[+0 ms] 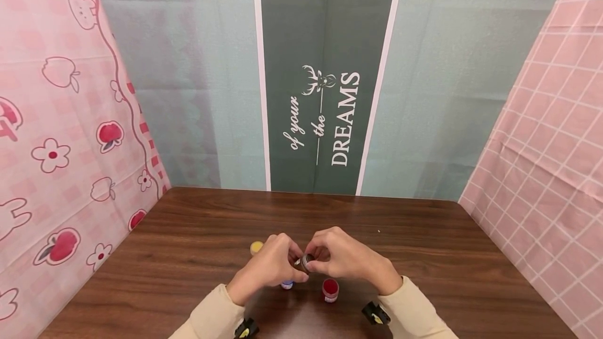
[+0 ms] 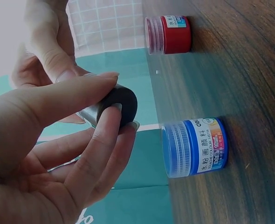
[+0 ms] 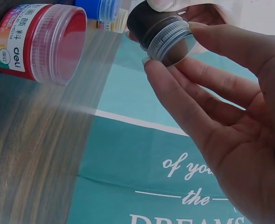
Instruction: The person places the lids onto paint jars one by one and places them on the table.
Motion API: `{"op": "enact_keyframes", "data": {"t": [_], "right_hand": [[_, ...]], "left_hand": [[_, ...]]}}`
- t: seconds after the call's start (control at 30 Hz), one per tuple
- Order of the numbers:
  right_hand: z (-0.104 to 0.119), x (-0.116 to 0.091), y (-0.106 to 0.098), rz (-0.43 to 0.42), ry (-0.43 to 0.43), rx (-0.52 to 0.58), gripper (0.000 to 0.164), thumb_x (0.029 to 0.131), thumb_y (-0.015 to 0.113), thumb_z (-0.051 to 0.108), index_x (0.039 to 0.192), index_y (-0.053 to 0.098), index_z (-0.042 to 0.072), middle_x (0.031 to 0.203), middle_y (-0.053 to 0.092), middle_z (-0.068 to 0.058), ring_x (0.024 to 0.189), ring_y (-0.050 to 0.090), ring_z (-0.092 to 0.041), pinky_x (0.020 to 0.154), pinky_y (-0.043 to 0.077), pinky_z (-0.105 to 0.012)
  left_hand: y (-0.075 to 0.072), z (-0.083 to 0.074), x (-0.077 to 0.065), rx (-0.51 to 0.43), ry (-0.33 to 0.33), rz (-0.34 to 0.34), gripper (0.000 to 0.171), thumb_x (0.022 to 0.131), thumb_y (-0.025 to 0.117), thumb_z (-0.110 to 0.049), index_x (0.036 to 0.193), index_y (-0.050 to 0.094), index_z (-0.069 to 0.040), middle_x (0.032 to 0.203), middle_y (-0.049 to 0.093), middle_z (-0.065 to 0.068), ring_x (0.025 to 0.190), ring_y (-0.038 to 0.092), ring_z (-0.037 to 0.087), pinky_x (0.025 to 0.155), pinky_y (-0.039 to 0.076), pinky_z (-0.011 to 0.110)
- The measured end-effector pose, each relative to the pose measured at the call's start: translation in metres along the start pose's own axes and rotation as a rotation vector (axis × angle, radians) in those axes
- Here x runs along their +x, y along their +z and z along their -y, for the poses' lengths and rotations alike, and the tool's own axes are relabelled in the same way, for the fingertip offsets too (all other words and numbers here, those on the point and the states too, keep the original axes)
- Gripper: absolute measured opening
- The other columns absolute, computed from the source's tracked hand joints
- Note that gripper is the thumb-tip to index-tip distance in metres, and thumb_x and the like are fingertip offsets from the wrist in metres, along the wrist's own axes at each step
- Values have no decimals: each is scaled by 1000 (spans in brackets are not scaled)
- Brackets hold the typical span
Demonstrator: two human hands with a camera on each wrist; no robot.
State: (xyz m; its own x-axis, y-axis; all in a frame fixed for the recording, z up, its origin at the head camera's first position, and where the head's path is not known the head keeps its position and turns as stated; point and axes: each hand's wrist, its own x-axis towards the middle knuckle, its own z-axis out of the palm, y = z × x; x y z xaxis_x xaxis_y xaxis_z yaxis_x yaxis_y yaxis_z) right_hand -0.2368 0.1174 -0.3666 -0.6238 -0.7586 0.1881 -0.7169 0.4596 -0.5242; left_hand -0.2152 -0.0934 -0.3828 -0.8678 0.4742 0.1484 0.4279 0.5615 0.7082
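Above the table, both hands hold a small dark paint jar [image 3: 151,25] with a clear ridged lid [image 3: 172,41]. My left hand [image 1: 275,261] pinches the jar's dark body between thumb and fingers, near its base in the left wrist view. On the other end, my right hand [image 1: 346,255] grips the lid by its rim with thumb and fingertips. The jar is tilted on its side, and the lid sits on it. A red paint jar [image 1: 330,290] stands upright below the right hand. Partly hidden under the left hand is a blue paint jar [image 2: 207,144].
Beyond the left hand stands a yellow paint jar [image 1: 256,247], partly covered by it. The brown wood-grain table [image 1: 400,234] ends at a fabric backdrop [image 1: 216,145]. Pink cloths hang at both sides.
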Motion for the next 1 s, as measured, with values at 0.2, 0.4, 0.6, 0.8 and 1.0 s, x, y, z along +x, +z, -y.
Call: {"op": "enact_keyframes", "data": {"t": [0.2,0.4,0.6,0.8,1.0], "right_hand": [[-1,1,0,-13,-10,0,11,90,77,10,101,76,6,94,73,-3,81,69,2,73,60,-20],[-3,0,0,-37,-78,17,21,87,80,7,107,74,6,100,73,-3,89,73,-5,80,61,-24],[-7,1,0,-68,-189,32,25,80,82,-2,101,73,8,102,71,-2,96,73,-10,87,61,-27],[-8,2,0,-57,-216,12,24,79,81,-4,97,74,10,104,71,1,97,69,-7,88,60,-26],[-8,2,1,-50,-211,11,20,79,81,-4,95,76,8,104,72,-1,98,68,-4,87,60,-22]], "left_hand": [[0,0,0,2,-2,-9,16,71,93,-11,77,79,-10,68,75,-4,58,59,0,52,48,20],[-1,0,-1,-6,-12,-16,18,70,93,-12,79,78,-8,70,75,-2,60,61,1,54,50,20],[-2,1,-1,-15,-5,-12,18,71,93,-11,82,79,-7,72,76,-1,61,62,1,54,51,20],[-2,1,0,-13,6,-11,16,71,92,-10,80,79,-9,70,76,-2,59,61,0,53,50,20],[-2,0,-1,-2,26,-12,16,70,92,-10,77,78,-10,68,75,-3,59,60,-3,54,50,19]]}}
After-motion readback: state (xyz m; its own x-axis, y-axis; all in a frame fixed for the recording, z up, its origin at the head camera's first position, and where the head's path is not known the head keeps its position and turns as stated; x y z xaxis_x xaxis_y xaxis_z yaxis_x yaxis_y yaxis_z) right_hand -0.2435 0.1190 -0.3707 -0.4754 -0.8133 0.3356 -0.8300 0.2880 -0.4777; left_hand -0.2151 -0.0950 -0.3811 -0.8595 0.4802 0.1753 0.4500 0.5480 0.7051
